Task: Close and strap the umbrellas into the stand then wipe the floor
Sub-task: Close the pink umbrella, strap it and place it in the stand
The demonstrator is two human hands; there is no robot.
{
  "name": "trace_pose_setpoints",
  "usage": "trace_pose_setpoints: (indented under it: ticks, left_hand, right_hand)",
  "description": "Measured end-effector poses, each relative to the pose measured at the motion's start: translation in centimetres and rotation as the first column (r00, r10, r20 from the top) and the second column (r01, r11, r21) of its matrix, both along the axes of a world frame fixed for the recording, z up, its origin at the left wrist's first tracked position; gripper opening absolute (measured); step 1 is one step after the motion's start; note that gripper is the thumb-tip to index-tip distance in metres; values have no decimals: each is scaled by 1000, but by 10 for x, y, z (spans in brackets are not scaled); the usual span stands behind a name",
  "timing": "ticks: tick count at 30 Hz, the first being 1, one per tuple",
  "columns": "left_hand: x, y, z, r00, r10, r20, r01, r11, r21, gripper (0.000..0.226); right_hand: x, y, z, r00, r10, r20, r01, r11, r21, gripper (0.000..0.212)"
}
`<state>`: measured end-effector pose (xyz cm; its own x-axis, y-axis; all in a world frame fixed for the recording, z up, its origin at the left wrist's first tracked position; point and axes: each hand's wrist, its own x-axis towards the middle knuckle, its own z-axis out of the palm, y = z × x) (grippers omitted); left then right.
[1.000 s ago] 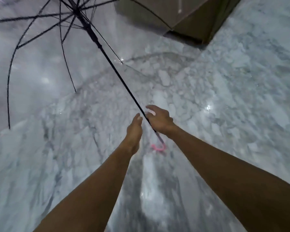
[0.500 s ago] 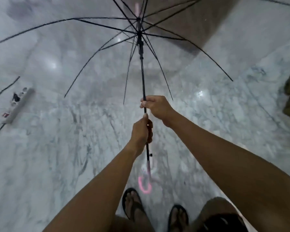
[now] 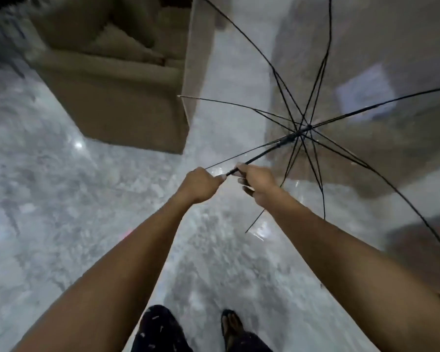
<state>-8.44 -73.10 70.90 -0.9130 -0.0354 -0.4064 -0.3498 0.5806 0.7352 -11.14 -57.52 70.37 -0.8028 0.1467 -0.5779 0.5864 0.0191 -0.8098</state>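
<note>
Closing step: the umbrella [image 3: 300, 132] is open, canopy [image 3: 366, 153] spread beyond the right grip [image 3: 258, 184]. Both grips curl round its shaft [image 3: 254, 160], the left grip [image 3: 200, 185] just behind. Next, likely: pull the runner [image 3: 283, 141] back.

Floor [image 3: 61, 199]: grey-white veined marble, glossy, with light glints. Beige upholstered armchair [image 3: 117, 105] stands on it at 11 o'clock. Sandalled foot [image 3: 233, 326] planted at 6 o'clock. Blurred; finer detail unreadable.
</note>
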Motion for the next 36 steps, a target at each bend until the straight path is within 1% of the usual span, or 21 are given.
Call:
trace_pose_setpoints:
  ticks: [2,3,5,7,9,11,13,15,17,18,20,21,23,25,27,28,31,33,34,36]
  left_hand:
    - [-13,22,37,991,-126,-43,126,992,13,55]
    - [-19,31,51,983,-176,-59,178,983,41,53]
    - [-28,50,74,958,-268,-99,278,954,110,53]
    - [-29,70,98,909,-381,-167,404,905,133,56]
    - [-25,87,117,843,-486,-233,524,839,147,59]
    - [-14,103,132,772,-565,-292,620,770,149,58]
    - [-1,117,143,713,-618,-329,686,713,148,55]
    - [20,129,155,650,-676,-349,748,651,131,59]
    - [48,139,173,565,-739,-366,815,569,109,69]
    - [63,145,181,526,-765,-371,842,532,96,70]
    - [88,158,191,458,-802,-383,882,463,86,72]
    - [101,164,195,426,-817,-388,901,422,102,67]
    - [129,175,203,360,-844,-398,933,331,142,58]
    - [160,181,215,296,-865,-406,955,261,140,57]
    - [188,184,227,210,-888,-409,977,178,114,58]
    - [201,185,232,164,-904,-394,985,126,121,58]
    - [241,186,245,36,-940,-339,979,-35,201,52]
    - [271,187,249,-13,-938,-348,970,-96,223,50]
    - [286,187,251,-34,-929,-367,969,-120,214,50]
    - [316,188,254,-62,-912,-406,974,-145,176,50]
  right_hand:
    - [-2,34,39,979,-193,-60,191,981,-35,20]
    - [-3,51,57,953,-286,-102,281,958,-62,23]
    - [1,85,90,883,-427,-197,414,904,-104,25]
    - [18,111,121,794,-540,-279,523,841,-140,23]
    - [42,126,148,706,-626,-330,613,774,-157,19]
    - [74,132,170,638,-684,-353,683,715,-150,15]
    - [108,136,186,570,-740,-357,743,650,-159,10]
    - [145,140,197,492,-792,-362,801,575,-169,8]
    - [183,149,210,419,-820,-390,846,509,-161,10]
    - [204,155,216,373,-832,-412,864,472,-172,11]
    - [251,168,234,252,-854,-455,906,374,-199,15]
    - [276,175,244,185,-860,-475,922,319,-219,16]
    - [326,186,264,51,-868,-495,946,201,-255,26]
    - [374,193,284,-79,-853,-516,951,91,-296,32]
    - [419,195,303,-185,-828,-530,925,36,-379,29]
    - [440,195,310,-227,-819,-526,908,17,-419,28]
    - [499,193,329,-348,-786,-511,846,-29,-532,38]
    - [532,194,337,-419,-767,-487,815,-82,-573,41]
    - [548,194,340,-432,-763,-481,822,-114,-559,41]
    - [577,195,345,-425,-769,-477,851,-160,-500,42]
